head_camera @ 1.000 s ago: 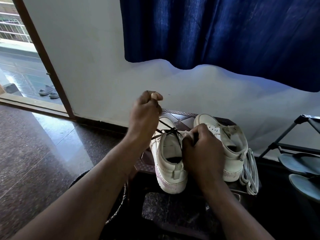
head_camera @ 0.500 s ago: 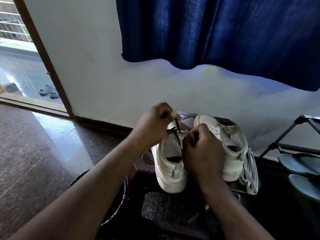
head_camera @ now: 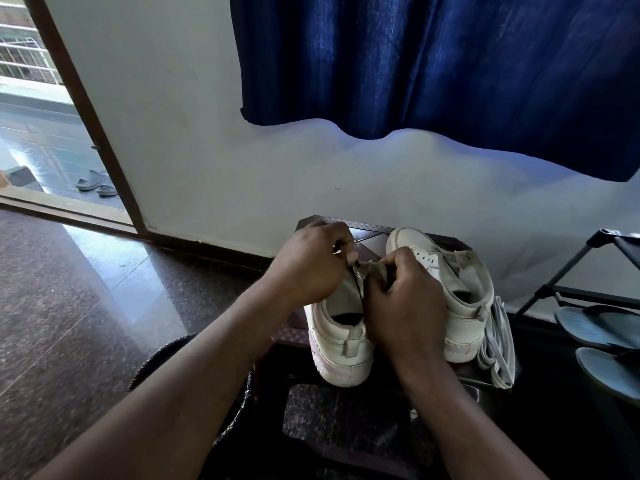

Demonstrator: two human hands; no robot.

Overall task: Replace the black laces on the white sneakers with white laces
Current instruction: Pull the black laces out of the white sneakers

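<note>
Both hands meet low centre of frame, over near sneaker [head_camera: 341, 351] on dark stool [head_camera: 372, 237]. Left hand [head_camera: 311, 265]: fingers curled tight, pinching flap edge at sneaker's opening. Right hand [head_camera: 405, 303]: curled, clamped on tongue. Black lace under fingers, cannot make out. Second sneaker [head_camera: 464, 306] just right of it. White laces [head_camera: 498, 348] bundled against its right side.

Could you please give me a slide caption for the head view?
Left hand and right hand grip the left sneaker at its tongue; the right sneaker and white laces sit alongside.
</note>
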